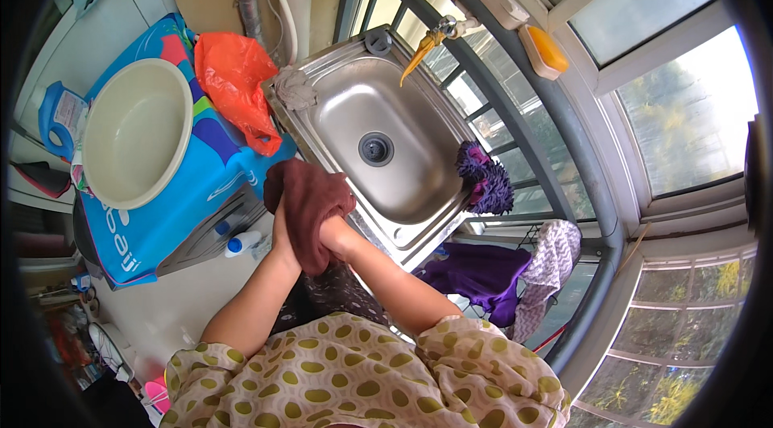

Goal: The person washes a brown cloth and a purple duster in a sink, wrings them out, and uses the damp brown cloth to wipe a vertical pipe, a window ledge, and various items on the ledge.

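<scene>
A maroon cloth (311, 210) is bunched around both of my hands, just off the near left edge of the stainless steel sink (356, 90). My left hand (281, 235) grips it from the left, and my right hand (334, 236) has hold of it from the right. The fabric hides most of the fingers on both hands. Bare metal shows in the sink basin around its drain strainer (376, 149). Above the far rim, a tap (447, 26) has a yellow cloth or sleeve (421, 55) hanging from its spout.
Left of the sink, a cream basin (137, 132) and an orange plastic bag (235, 87) rest on a blue-covered appliance (211, 186). A grey rag (295, 90) and a purple chenille mitt (485, 179) lie on the sink's rim. Purple fabric (477, 274) hangs at right.
</scene>
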Motion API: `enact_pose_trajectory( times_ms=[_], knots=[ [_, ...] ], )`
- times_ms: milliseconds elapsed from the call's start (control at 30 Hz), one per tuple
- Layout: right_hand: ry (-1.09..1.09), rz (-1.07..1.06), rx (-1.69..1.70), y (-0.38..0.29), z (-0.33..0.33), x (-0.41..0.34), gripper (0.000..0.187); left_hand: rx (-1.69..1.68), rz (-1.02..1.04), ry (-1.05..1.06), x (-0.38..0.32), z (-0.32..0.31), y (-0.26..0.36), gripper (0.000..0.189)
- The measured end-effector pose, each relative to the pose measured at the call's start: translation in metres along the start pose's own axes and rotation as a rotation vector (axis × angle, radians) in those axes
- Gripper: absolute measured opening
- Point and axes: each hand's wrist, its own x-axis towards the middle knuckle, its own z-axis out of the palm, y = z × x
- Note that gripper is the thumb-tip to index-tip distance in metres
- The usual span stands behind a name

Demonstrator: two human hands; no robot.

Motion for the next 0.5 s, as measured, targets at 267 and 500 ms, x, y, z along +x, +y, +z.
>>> enact_pose_trajectory(
  times_ms=[267,500],
  knots=[
    [-0.438,0.123,-0.127,-0.062,-0.096,-0.019,0.029,-0.423,-0.003,0.343,-0.011,0.047,0.024,0.050],
    [-0.071,-0.029,-0.561,-0.109,-0.202,-0.018,0.026,-0.221,0.345,0.469,-0.047,0.052,0.065,0.052]
  ],
)
